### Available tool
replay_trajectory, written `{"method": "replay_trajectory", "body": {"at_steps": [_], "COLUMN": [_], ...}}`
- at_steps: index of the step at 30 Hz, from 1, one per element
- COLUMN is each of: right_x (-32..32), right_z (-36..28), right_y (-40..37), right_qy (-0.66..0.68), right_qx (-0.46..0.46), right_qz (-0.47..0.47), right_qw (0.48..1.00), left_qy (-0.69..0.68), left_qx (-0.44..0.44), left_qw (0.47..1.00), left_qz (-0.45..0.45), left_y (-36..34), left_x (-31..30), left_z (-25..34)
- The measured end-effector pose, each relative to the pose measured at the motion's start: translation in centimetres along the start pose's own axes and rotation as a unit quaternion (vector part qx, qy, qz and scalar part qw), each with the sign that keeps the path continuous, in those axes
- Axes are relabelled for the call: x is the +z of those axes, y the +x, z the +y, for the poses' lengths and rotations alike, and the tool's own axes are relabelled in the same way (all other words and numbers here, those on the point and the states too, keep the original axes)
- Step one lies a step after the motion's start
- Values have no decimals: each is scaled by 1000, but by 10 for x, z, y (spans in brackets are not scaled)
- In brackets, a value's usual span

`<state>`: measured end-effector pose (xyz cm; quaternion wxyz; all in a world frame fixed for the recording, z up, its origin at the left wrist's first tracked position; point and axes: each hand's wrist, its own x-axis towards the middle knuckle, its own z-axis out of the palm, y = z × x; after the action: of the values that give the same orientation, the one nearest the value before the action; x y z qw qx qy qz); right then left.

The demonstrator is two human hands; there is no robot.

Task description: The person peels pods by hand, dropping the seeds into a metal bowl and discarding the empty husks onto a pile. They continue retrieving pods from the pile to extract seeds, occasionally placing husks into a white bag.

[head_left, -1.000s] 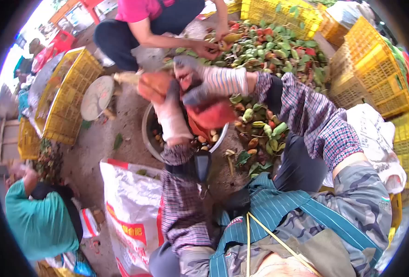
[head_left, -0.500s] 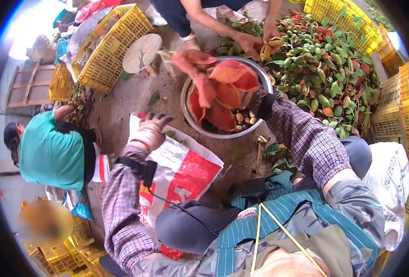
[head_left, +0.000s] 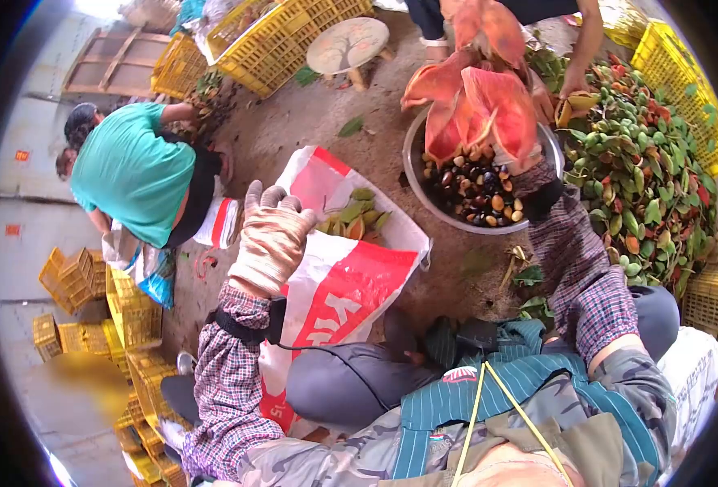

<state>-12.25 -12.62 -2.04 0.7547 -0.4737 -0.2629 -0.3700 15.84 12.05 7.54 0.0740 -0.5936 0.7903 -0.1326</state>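
My right hand (head_left: 518, 156), mostly hidden behind the pods, grips a bunch of split red seed pods (head_left: 501, 101) above a metal basin (head_left: 466, 226). Dark and tan seeds (head_left: 477, 188) lie in the basin. My left hand (head_left: 271, 239), in a pale glove, has its fingers apart and holds nothing that I can see. It is over the left edge of a white and red sack (head_left: 359, 280). Inside the sack's mouth are green and brownish pods (head_left: 355, 217).
A heap of green and red pods (head_left: 639, 178) lies at right, where a co-worker's hand (head_left: 574, 81) holds a yellowish pod. Another person in a teal shirt (head_left: 136, 170) crouches at left. A round stool (head_left: 348, 45) and yellow crates (head_left: 282, 49) stand at the back.
The red pods have come up out of the basin with my right hand, uncovering more seeds. The view has shifted left. The sack's mouth has opened wider beside my left hand.
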Motion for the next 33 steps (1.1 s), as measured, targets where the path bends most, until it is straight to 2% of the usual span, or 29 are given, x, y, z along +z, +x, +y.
{"method": "replay_trajectory", "body": {"at_steps": [1, 2, 3, 4, 5, 7, 9, 11, 13, 14, 16, 17, 18, 19, 20, 21, 22, 23, 24, 25, 26, 27, 28, 29, 30, 31, 32, 33], "right_x": [-18, -43, -35, -9, 19, 63, 89, 103, 139, 124, 94, 83, 56, 29, 45, 25, 30, 35, 24, 43, 40, 37, 18, 5, 10, 8, 12, 39], "right_z": [25, 57, 88, 120, 151, 210, 239, 231, 132, 115, 83, 59, 44, 29, -7, -32, -67, -102, -124, -148, -164, -181, -197, -217, -240, -253, -263, -263], "right_y": [5, 27, 20, 5, -10, -42, -56, -35, 53, 54, 55, 60, 42, 25, 37, 11, 4, -4, -37, -36, -65, -93, -132, -178, -188, -215, -229, -213], "right_qy": [62, 26, -15, -123, -236, -313, -298, -297, -453, -449, -439, -461, -225, -5, -110, -209, -381, -559, -507, -508, -386, -260, -372, -476, -565, -554, -700, -762], "right_qx": [-48, -59, -14, 96, 235, 414, 488, 503, 448, 449, 449, 438, 584, 651, 692, 674, 639, 538, 573, 608, 634, 621, 595, 565, 569, 550, 462, 436], "right_qz": [-76, -240, -234, -183, -165, -211, -263, -288, -277, -258, -221, -249, -77, 157, 199, 224, 11, -167, -81, -64, 88, 247, 217, 190, 162, 260, 151, 155], "right_qw": [994, 969, 972, 971, 928, 828, 777, 759, 720, 729, 746, 731, 776, 742, 685, 672, 668, 608, 639, 606, 664, 697, 679, 647, 576, 569, 522, 454], "left_qy": [10, 18, 28, 32, 36, 42, 41, -16, -57, 102, 65, -131, -231, -323, -276, -362, -396, -436, -461, -488, -533, -579, -627, -673, -589, -556, -483, -388], "left_qx": [-10, -16, -23, -23, -23, -3, 41, 19, 22, 3, 58, 128, 186, 249, 286, 302, 313, 322, 330, 338, 340, 344, 344, 282, 224, 170, 120, 94], "left_qw": [1000, 1000, 999, 999, 999, 998, 997, 1000, 995, 986, 983, 974, 942, 898, 891, 871, 857, 817, 793, 765, 731, 693, 651, 645, 734, 801, 867, 911], "left_qz": [8, 3, 0, -11, -21, -46, 52, 18, 73, 131, 160, 136, 156, 164, 221, 134, 103, 195, 224, 251, 256, 258, 256, 226, 252, 143, 19, -100], "left_y": [-5, -7, -7, -6, -5, -3, -5, -6, -17, -12, 16, 39, 65, 92, 103, 121, 136, 148, 157, 165, 175, 185, 191, 191, 199, 207, 216, 227], "left_x": [-4, -9, -17, -25, -32, -40, -38, -48, -15, -5, -5, -30, -38, -46, -90, -111, -122, -113, -110, -107, -97, -81, -66, -53, -26, 4, 34, 65], "left_z": [-1, 0, 2, 3, 4, 5, 16, 21, 11, 20, 48, 63, 88, 112, 129, 147, 164, 189, 206, 222, 238, 250, 259, 262, 275, 284, 292, 300]}}
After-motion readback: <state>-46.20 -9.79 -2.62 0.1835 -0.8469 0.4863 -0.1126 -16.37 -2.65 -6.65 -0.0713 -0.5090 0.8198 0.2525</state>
